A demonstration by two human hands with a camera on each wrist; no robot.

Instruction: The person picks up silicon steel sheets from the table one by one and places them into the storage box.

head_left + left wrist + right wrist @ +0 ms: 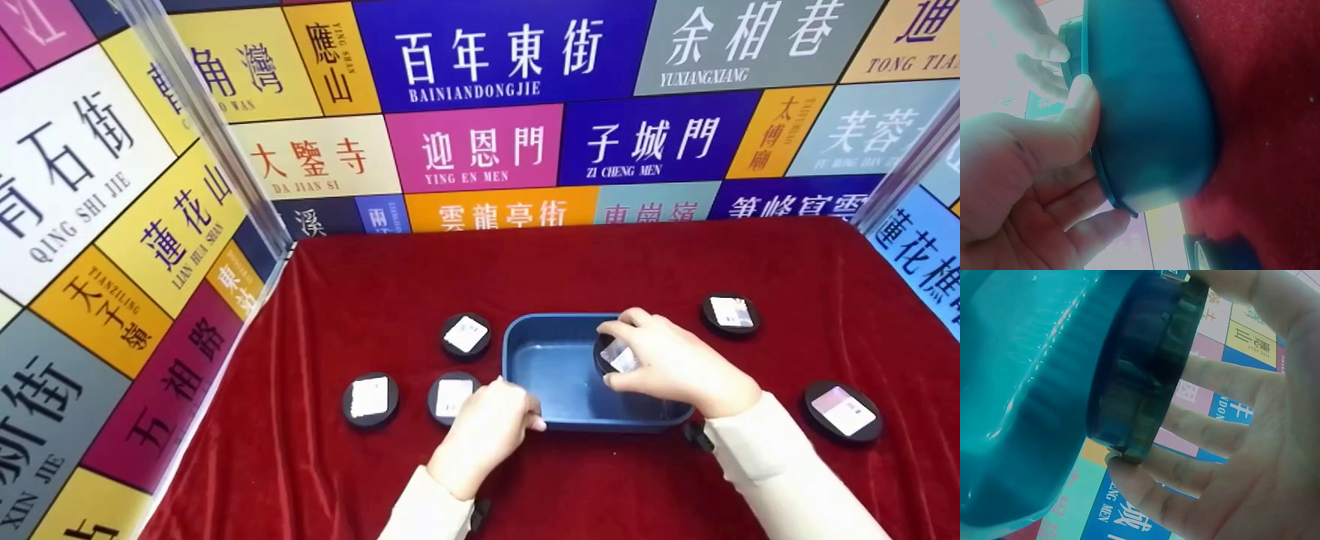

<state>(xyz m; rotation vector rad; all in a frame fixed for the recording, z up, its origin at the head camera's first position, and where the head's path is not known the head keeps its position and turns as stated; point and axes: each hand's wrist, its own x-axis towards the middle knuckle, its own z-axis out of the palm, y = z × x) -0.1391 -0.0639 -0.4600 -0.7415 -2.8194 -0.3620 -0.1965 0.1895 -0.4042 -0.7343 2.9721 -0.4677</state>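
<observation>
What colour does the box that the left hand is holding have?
The box is blue; the head view shows it best.

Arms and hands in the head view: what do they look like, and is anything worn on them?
The left sleeve and right sleeve are plain cream, long, reaching the wrists. The left hand and right hand are gloveless. A small black piece shows by each cuff, too small to make out. No cables can be seen.

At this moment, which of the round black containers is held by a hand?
The round black container gripped by the right hand, at the blue bin; the other five lie on the red cloth, unheld.
</observation>
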